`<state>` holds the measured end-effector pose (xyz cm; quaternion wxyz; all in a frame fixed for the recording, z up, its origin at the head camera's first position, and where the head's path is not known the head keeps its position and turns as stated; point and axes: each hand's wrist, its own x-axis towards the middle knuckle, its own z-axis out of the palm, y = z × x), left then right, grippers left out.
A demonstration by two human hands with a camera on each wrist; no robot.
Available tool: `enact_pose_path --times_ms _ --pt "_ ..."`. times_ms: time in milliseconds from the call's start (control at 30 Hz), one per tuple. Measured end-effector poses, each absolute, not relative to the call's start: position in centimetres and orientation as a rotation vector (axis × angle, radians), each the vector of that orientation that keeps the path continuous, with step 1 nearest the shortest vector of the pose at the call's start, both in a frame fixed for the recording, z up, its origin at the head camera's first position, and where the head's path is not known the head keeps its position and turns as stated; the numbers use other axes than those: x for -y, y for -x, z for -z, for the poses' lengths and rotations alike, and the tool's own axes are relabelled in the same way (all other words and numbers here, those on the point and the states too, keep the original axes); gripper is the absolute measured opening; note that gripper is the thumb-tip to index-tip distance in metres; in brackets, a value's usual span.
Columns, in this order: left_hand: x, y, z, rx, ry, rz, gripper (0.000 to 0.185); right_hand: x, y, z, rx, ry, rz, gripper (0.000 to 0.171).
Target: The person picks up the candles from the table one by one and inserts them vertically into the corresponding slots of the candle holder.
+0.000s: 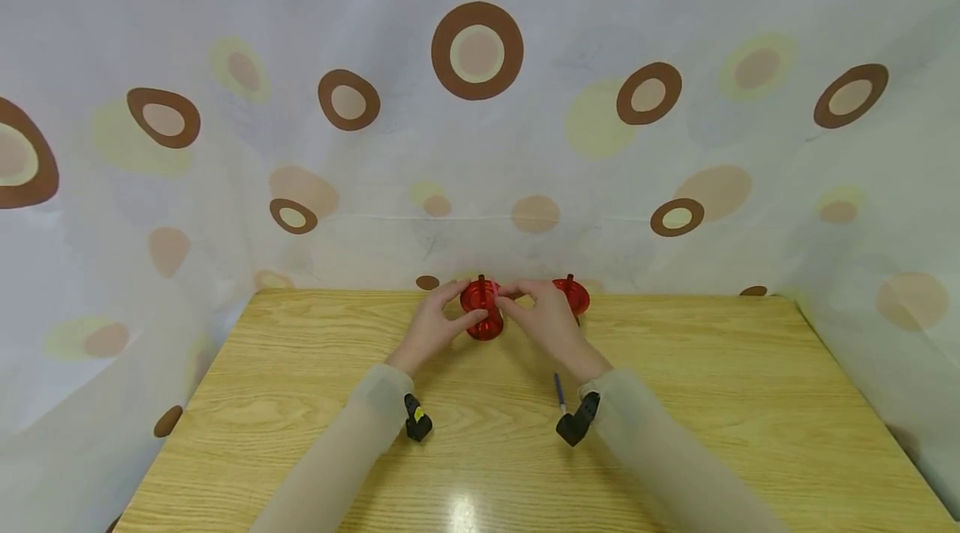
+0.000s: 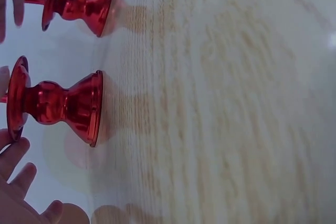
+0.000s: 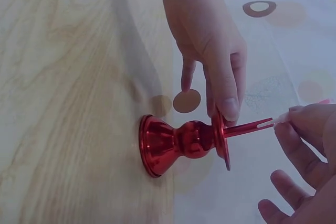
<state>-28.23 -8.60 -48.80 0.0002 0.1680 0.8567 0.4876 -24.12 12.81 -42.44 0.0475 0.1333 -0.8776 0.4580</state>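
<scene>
A shiny red metal candle holder stands upright on the table near its back edge. My left hand grips the wide disc at its top, thumb on the near side, fingers behind and under the rim. From the disc rises a narrow red tube with a slit at its end. Between thumb and fingertips, my right hand pinches a slim pink stick with a white end. That white end is right at the mouth of the tube. Most of the stick is hidden by the fingers.
A second red candle holder stands to the right, partly behind the right hand. A blue pen-like stick lies on the wooden table beside the right wrist. Behind rises a patterned cloth wall.
</scene>
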Motion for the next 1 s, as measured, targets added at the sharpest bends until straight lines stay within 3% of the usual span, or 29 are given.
enact_pose_path --times_ms 1000 --pt "8.5 28.1 48.8 -2.71 -0.569 -1.523 0.068 -11.8 27.6 40.1 2.6 -0.503 -1.363 0.016"
